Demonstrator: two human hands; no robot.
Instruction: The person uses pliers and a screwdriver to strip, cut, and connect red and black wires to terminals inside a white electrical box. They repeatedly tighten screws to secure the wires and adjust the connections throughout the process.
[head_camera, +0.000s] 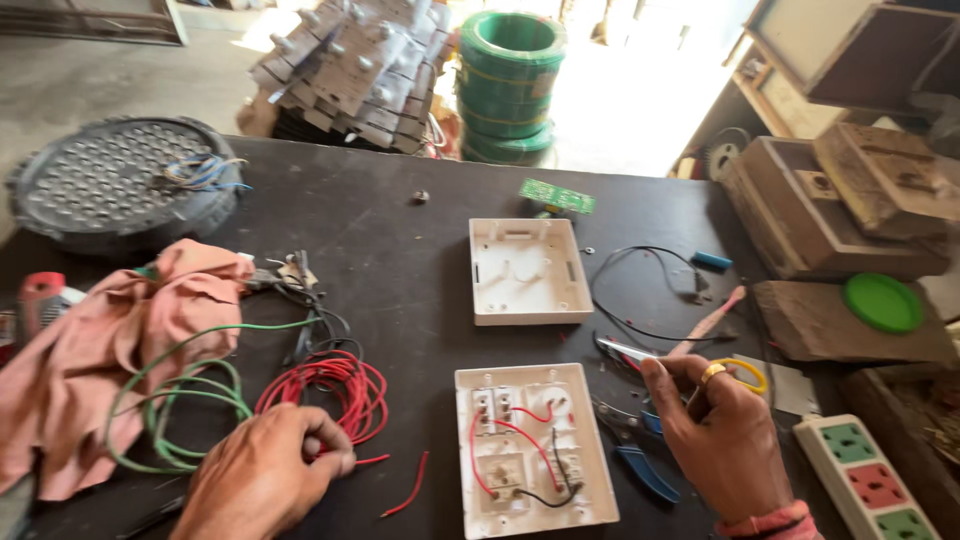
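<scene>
Our left grip (262, 470) closed loosely on red wire coil (335, 392), our right grip (722, 425) clamped on tool (632, 352), wired switch plate (533, 448) between, near table (400, 250) edge

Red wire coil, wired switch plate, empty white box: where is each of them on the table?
red wire coil (335, 390), head view, on the loops beside the left hand.
wired switch plate (533, 450), head view, on its middle among the wires.
empty white box (528, 270), head view, on its bare inner floor.

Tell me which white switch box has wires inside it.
The near white box, between the hands, has red and black wires across its switches. The far white box is empty.
</scene>
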